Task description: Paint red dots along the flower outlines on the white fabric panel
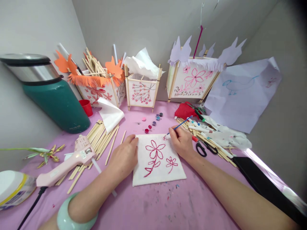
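A square white panel (pixel 148 172) lies on the table, painted with two crimson flowers on stems and a small flower mark (pixel 165 138) at its upper right. My right hand (pixel 181 142) pinches a thin blue paintbrush (pixel 178 125), its tip down at that small mark. Curled at the panel's left edge, my left hand (pixel 124 156) grips it and keeps it flat; some of the fingertips are hidden. Beyond the panel stand small paint pots, among them a crimson one (pixel 146 131), a blue one (pixel 158 117) and a pink one (pixel 144 119).
Wooden sticks (pixel 102 137) and a pink glue gun (pixel 69 161) lie left, near a green flask (pixel 55 102). Scissors (pixel 201 149) and more sticks lie right. Behind stand decorated lanterns: orange-fringed (pixel 96 92), plain white (pixel 141 92) and lilac-fringed (pixel 194 80). A black object (pixel 259 179) sits at right.
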Tool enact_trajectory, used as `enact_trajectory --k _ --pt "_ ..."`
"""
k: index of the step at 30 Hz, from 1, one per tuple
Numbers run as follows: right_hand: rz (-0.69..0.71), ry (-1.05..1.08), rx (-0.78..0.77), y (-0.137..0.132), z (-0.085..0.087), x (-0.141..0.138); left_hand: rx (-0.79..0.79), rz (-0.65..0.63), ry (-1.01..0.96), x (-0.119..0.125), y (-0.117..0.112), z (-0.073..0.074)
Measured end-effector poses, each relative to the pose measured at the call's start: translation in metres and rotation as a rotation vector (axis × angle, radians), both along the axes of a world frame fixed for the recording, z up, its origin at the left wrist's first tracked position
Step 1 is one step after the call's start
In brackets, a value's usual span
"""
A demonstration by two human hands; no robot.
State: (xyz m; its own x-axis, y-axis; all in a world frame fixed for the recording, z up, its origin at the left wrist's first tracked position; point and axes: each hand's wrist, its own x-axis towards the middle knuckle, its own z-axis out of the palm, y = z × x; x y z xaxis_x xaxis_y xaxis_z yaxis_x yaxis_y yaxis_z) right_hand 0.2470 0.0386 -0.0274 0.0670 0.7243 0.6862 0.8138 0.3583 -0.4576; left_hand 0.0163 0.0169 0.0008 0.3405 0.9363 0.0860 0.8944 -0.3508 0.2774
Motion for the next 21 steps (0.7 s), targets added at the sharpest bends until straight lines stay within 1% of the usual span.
enact_trajectory --k 7,21 --pt "0.006 0.011 -0.031 -0.0005 0.0005 -0.0014 0.01 -0.002 0.008 0.0005 0.0006 -0.0005" --pt "0.003 0.014 -0.046 -0.0008 -0.001 -0.0018 0.008 -0.004 0.01 -0.0003 -0.0005 0.0006"
